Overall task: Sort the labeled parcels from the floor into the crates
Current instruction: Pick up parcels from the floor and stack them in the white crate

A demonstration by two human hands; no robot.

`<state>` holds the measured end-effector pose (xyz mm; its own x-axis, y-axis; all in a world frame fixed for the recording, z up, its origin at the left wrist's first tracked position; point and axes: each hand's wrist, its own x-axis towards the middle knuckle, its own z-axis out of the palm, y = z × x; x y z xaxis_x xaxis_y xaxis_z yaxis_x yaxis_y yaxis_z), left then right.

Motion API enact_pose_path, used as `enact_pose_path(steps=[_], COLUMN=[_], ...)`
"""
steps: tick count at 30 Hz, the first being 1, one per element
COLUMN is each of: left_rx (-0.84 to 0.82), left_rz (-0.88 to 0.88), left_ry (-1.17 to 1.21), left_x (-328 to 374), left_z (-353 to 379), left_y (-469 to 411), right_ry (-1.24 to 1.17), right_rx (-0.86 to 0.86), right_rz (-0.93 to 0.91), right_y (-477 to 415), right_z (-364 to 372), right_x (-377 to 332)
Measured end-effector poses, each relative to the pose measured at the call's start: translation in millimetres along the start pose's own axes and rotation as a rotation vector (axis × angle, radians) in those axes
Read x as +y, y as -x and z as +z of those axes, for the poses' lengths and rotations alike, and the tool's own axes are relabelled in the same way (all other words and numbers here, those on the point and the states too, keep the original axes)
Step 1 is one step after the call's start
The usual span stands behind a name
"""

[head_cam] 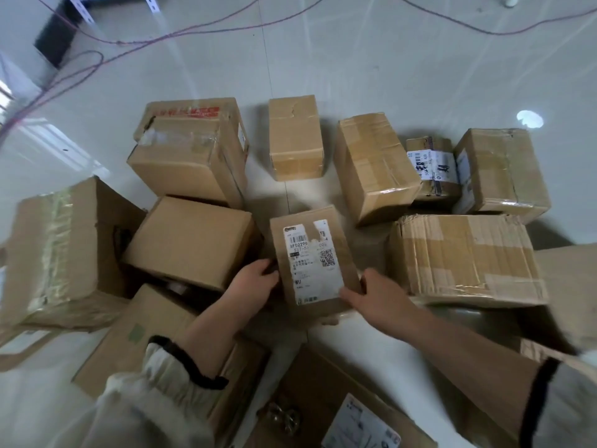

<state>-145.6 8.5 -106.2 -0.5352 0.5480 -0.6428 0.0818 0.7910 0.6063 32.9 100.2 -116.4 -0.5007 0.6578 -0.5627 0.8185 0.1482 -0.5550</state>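
Observation:
A small cardboard parcel (311, 253) with a white shipping label on top sits in the middle of the pile on the floor. My left hand (255, 282) grips its left edge, fingers curled round the side. My right hand (374, 294) grips its lower right corner, thumb on the top face. Several other cardboard parcels surround it, among them a plain box (295, 137) behind it and a small labelled box (433, 169) at the right. No crate is in view.
Large boxes lie close on the left (190, 240) and the right (465, 257), and more parcels (342, 412) crowd the floor near my sleeves. Purple cables (135, 43) trail across the pale floor behind the pile. A dark shelf foot (56, 40) stands at the far left.

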Motion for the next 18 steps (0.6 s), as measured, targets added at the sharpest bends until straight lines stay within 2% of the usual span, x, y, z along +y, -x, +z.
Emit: enact_pose_path(steps=[3, 8, 13, 18], left_rx=[-0.019, -0.041, -0.075, -0.075], left_rz=[-0.043, -0.057, -0.084, -0.062], left_ry=[0.165, 0.217, 0.303, 0.359], left_x=[7.2, 7.2, 0.7, -0.1], left_z=[7.9, 9.9, 16.5, 16.8], left_y=[5.4, 7.3, 4.7, 6.4], right_ry=[-0.059, -0.074, -0.443, -0.551], right_rx=[-0.063, -0.095, -0.101, -0.077], right_rz=[0.026, 0.061, 0.079, 0.064], right_y=[6.3, 2.3, 2.0, 9.7], right_z=[12.7, 7.0, 4.5, 1.0], right_x=[6.1, 10.2, 7.3, 5.2])
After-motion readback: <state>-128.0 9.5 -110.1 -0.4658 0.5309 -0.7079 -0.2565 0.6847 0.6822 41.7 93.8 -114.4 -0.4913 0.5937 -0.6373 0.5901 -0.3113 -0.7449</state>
